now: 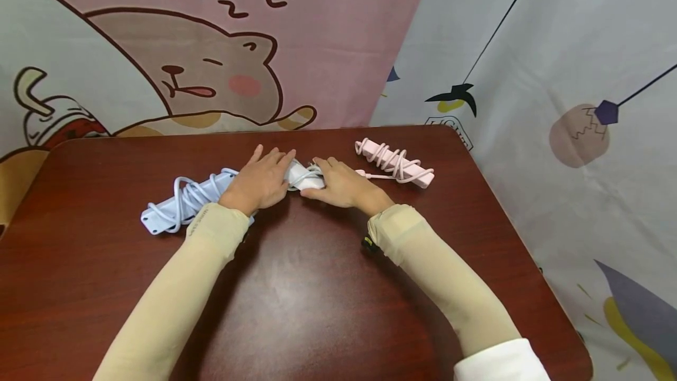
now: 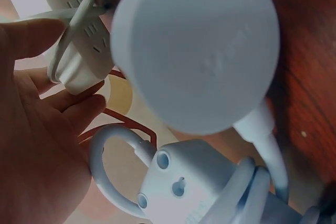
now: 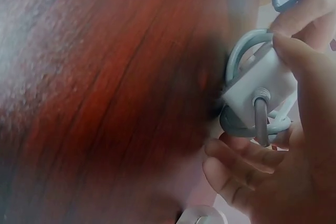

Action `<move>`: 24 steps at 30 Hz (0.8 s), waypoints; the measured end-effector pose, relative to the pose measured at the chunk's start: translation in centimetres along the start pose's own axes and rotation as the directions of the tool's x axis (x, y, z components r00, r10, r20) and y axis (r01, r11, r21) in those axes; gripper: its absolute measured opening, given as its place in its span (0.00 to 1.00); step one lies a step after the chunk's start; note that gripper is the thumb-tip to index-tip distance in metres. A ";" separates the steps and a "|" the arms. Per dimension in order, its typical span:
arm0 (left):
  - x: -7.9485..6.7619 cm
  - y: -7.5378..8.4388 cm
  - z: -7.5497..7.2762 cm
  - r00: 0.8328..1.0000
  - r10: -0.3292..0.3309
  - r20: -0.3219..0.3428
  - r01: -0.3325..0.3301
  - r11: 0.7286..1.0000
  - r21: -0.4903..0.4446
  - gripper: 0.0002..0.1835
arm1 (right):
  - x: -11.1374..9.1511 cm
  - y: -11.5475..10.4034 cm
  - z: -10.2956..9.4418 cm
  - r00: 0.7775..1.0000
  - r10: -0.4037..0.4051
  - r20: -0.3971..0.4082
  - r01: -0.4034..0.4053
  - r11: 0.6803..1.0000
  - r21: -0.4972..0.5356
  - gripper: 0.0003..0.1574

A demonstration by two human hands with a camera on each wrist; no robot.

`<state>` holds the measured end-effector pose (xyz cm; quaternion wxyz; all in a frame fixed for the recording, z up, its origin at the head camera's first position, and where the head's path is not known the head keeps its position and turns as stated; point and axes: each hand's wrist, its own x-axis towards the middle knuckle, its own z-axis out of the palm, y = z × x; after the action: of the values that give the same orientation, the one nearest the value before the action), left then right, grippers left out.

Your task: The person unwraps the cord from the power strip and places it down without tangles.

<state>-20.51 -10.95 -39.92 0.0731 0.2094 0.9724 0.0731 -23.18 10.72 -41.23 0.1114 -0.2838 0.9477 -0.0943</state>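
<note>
in the head view, my left hand and right hand hide the 2 ends of the white power strip; my left wrist covers part of the blue power strip. the left wrist view's top edge crops the white strip, its bottom edge the blue; lettering on the round plug is too blurred to read. i can't identify a pale thing cropped low in the right wrist view.

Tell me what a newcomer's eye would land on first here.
Probably the big dozing cartoon animal on the backdrop behind the table. Then the left hand and right hand gripping a white power strip toward the table's far edge, between a blue strip at left and a pink strip at right.
</note>
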 end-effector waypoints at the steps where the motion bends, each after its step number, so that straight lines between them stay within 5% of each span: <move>1: 0.0 0.0 0.0 1.000 0.005 -0.002 -0.005 1.000 -0.007 0.38 | 0.0 0.0 0.0 1.000 -0.001 0.002 0.001 1.000 0.021 0.59; 15: -0.1 0.6 -0.3 0.999 -0.032 0.028 0.036 0.986 -0.165 0.38 | 0.3 0.7 -0.2 0.999 -0.010 0.041 0.000 0.975 0.222 0.59; 24: -0.1 0.5 -0.4 0.998 -0.063 0.002 0.061 0.964 -0.259 0.37 | 0.3 1.4 -0.2 1.000 -0.028 0.000 0.027 0.953 0.301 0.57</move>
<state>-20.31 -10.62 -39.41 0.0989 0.1671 0.9608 0.1978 -24.22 11.69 -41.38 0.1541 -0.2768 0.9180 -0.2385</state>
